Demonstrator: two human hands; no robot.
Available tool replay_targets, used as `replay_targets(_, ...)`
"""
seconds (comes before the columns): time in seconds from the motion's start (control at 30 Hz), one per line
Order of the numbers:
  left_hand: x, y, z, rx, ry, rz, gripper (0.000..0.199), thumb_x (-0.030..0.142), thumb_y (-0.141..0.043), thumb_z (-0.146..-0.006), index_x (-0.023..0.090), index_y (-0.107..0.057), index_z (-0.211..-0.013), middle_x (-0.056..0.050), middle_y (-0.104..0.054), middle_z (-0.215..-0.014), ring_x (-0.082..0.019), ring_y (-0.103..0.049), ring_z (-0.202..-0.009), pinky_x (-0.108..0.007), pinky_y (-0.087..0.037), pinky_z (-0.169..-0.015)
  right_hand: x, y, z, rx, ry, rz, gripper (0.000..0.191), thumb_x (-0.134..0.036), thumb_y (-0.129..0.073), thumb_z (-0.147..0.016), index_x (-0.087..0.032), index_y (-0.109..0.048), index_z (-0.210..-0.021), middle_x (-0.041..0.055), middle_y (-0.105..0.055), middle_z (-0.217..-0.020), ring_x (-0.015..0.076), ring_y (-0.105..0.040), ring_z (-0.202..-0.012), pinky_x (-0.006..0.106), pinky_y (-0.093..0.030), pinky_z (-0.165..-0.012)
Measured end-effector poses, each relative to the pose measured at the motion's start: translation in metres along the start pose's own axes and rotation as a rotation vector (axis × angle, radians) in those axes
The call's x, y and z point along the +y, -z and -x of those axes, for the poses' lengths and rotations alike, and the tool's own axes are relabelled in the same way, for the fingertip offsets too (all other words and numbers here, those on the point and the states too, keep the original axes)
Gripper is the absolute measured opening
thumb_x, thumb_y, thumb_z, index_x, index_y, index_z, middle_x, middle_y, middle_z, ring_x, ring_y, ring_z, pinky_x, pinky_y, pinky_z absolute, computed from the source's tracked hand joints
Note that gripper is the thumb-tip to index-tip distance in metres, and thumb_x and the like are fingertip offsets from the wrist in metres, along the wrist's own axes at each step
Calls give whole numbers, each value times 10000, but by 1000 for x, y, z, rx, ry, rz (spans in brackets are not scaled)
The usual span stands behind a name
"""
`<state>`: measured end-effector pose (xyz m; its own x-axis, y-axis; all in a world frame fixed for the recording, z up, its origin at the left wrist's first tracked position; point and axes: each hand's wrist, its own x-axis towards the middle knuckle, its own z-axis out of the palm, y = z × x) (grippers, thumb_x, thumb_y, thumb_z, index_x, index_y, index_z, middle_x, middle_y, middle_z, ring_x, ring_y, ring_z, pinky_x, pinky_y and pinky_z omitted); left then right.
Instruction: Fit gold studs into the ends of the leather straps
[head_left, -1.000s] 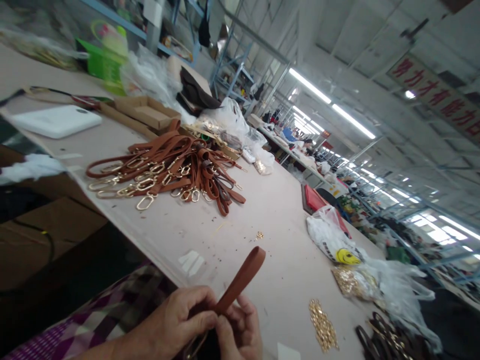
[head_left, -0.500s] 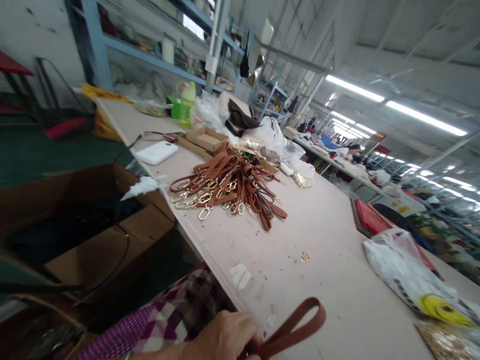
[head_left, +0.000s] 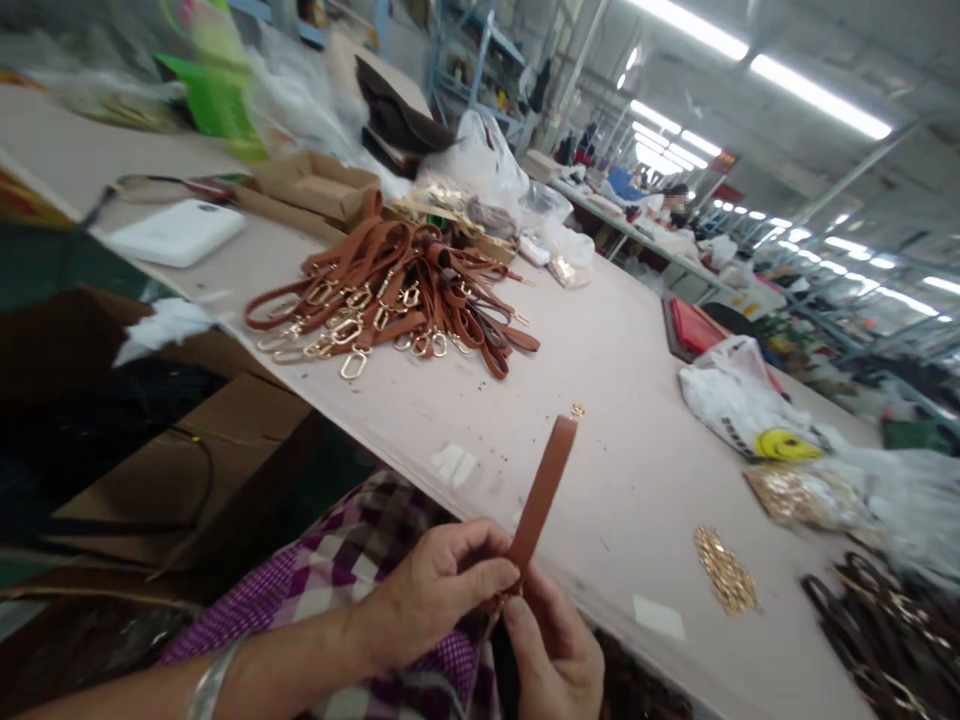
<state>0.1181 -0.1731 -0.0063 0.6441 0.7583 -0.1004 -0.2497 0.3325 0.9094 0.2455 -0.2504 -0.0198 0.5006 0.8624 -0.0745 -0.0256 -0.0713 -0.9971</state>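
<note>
Both of my hands meet over my lap at the table's near edge, closed on one brown leather strap (head_left: pixel 546 490). My left hand (head_left: pixel 442 575) pinches it between thumb and fingers, and its loop end sticks up over the table. Right beside it, my right hand (head_left: pixel 551 640) grips the lower end, where a bit of metal shows between the fingertips; its shape is hidden. Farther up the table lies a pile of similar brown straps (head_left: pixel 420 290) with gold clasps. A small heap of gold hardware (head_left: pixel 726 570) is to the right of my hands.
Dark straps (head_left: pixel 877 630) with gold fittings lie at the right, below a plastic bag (head_left: pixel 742 400). A white device (head_left: pixel 178 233) and cardboard tray (head_left: pixel 315 185) sit at the back left. An open carton (head_left: pixel 180 490) stands on the floor left of the table.
My view has turned down and to the right. The strap has swung more upright, and my right hand now shows beside the left, gripping it too.
</note>
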Motion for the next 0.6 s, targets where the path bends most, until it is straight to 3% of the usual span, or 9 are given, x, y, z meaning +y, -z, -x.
replay_targets(0.2, 0, -3, 2, -18, -23, 18, 205, 308, -686, -849, 133, -692, -957, -20, -660, -780, -121, -575, -661, -229, -482, -638, -13, -2, 3, -13, 55, 73, 208, -335, -718, -791, -193, -746, -939, 51, -760, -914, 195, -702, -824, 281, -574, -767)
replay_targets(0.43, 5, 3, 2, 14, -167, -314, 121, 147, -659, -844, 175, -743, -927, -23, -708, -898, -173, -645, -867, -251, -497, -800, -9, 5, 2, -63, 277, 229, 121, -282, -648, -849, -230, -729, -923, 27, -732, -874, 163, -680, -792, 252, -544, -753)
replay_targets(0.6, 9, 5, 6, -17, -300, -449, 115, 146, -619, -889, 205, -706, -936, 2, -698, -920, -145, -640, -875, -230, -480, -825, 5, 7, 5, -85, 199, 122, 458, -370, -647, -826, -239, -594, -1262, 80, -684, -1183, 244, -655, -1062, 359, -538, -923)
